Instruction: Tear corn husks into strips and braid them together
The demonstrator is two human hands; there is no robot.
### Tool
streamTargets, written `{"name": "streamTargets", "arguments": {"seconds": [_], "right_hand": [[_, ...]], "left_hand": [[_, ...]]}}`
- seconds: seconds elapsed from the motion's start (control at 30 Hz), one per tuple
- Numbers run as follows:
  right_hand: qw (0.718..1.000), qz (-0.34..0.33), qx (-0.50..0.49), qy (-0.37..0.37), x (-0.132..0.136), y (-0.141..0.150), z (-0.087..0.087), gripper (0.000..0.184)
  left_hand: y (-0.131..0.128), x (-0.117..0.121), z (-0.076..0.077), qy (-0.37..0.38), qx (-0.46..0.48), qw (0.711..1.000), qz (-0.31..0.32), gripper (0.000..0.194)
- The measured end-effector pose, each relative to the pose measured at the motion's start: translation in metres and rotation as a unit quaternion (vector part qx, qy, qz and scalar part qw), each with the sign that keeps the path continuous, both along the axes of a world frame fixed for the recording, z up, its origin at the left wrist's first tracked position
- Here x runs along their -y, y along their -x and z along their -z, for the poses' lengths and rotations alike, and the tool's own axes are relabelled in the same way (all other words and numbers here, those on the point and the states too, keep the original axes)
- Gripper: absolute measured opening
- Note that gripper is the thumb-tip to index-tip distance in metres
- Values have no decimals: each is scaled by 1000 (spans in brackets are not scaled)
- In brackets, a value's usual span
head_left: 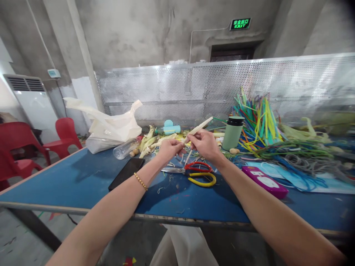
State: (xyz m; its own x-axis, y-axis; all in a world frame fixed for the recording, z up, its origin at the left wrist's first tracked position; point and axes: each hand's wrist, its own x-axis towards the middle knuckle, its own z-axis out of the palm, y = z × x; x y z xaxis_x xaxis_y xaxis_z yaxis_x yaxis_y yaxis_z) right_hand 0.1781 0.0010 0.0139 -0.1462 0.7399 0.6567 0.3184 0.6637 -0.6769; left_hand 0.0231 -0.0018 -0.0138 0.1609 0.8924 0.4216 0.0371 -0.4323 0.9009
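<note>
A pale, narrow strip of corn husk (203, 125) is held above the table, its tip pointing up and to the right. My right hand (206, 147) pinches it from the right. At its lower end, the closed fingers of my left hand (169, 149) meet the same strip. A thin pale piece hangs below the fingers. Under my hands lie scissors (197, 168) with one red and one yellow handle, blades to the left. More yellowish corn husks (149, 141) are heaped just beyond my left hand.
On the blue table (91, 177) are a black phone (127, 173), a clear bottle (124, 148) and a white bag (113, 127) at left. To the right stand a green cup (233, 133), colourful pipe cleaners (259, 120) and a purple case (263, 181). A perforated metal panel (166, 88) borders the back.
</note>
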Motion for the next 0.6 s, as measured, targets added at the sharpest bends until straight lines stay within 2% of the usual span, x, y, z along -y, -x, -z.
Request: {"name": "streamTargets", "arguments": {"seconds": [0.17, 0.33, 0.47, 0.6], "right_hand": [[995, 30, 90, -32, -1, -2, 0, 24], [996, -16, 61, -64, -5, -2, 3, 21], [987, -13, 106, -120, -3, -1, 6, 21], [951, 3, 210, -225, 3, 1, 8, 17]], "left_hand": [[2, -3, 2, 23, 42, 998, 38, 16], [5, -7, 5, 65, 86, 989, 102, 11], [7, -9, 5, 79, 93, 988, 90, 15], [8, -6, 1, 85, 110, 988, 63, 15]]}}
